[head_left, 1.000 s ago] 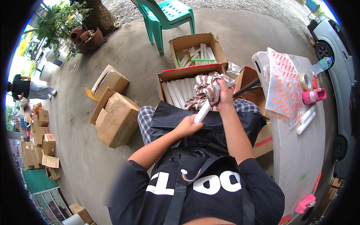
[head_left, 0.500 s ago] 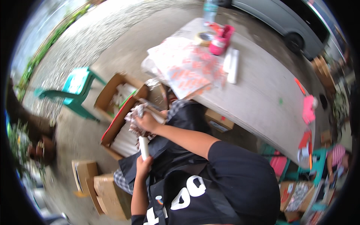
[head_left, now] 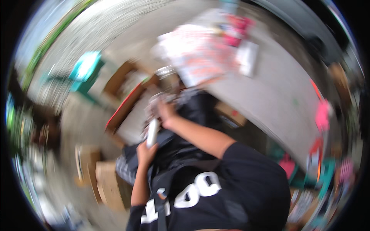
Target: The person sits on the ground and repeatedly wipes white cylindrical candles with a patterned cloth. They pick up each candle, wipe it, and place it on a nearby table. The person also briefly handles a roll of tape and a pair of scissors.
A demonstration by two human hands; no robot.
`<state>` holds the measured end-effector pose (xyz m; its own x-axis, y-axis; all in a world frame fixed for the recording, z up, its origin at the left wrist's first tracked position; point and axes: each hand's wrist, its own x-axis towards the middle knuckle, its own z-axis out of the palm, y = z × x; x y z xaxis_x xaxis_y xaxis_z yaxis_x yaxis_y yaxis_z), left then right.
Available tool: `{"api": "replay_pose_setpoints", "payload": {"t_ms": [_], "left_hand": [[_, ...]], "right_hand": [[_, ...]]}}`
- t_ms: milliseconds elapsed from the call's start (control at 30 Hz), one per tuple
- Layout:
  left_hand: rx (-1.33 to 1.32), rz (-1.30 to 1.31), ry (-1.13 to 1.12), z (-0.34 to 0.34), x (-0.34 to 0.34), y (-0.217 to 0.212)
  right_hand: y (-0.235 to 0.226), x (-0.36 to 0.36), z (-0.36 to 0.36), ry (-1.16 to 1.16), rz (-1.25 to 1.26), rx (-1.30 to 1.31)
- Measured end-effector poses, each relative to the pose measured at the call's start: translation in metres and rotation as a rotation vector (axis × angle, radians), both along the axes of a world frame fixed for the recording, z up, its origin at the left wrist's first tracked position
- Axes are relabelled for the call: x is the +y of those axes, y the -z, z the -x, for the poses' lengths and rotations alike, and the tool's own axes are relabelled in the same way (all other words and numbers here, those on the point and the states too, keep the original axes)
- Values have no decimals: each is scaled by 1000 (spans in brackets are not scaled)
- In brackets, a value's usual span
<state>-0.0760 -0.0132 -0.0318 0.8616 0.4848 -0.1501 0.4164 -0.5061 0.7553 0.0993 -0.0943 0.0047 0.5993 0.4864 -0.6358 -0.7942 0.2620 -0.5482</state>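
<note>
The picture is heavily blurred by motion. My left hand (head_left: 145, 153) grips the lower end of a white tube (head_left: 152, 133) held upright over my lap. My right hand (head_left: 165, 112) is at the tube's upper end, closed on a crumpled white and grey bundle (head_left: 155, 103); I cannot tell whether it also touches the tube. Just beyond my hands lies an open cardboard box (head_left: 127, 111) with pale contents.
A grey table (head_left: 269, 96) runs to the right, carrying a red and white printed sheet (head_left: 198, 57) and pink items. A green plastic chair (head_left: 86, 71) stands at the left. More cardboard boxes (head_left: 102, 181) sit on the concrete at lower left.
The view has swung and tilted, so the table now sits at the upper right and everything is blurred. Both hands still hold the tube and bundle over the lap.
</note>
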Motion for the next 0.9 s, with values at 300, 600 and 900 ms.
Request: {"api": "replay_pose_setpoints", "payload": {"t_ms": [300, 600, 900], "left_hand": [[-324, 1145, -12, -13, 16, 52], [-178, 721, -306, -41, 43, 101], [-299, 946, -289, -32, 80, 172]], "right_hand": [[15, -54, 12, -1094, 576, -1164], [-233, -534, 16, 601, 2487, -1180], [-124, -653, 125, 334, 2475, 119]]}}
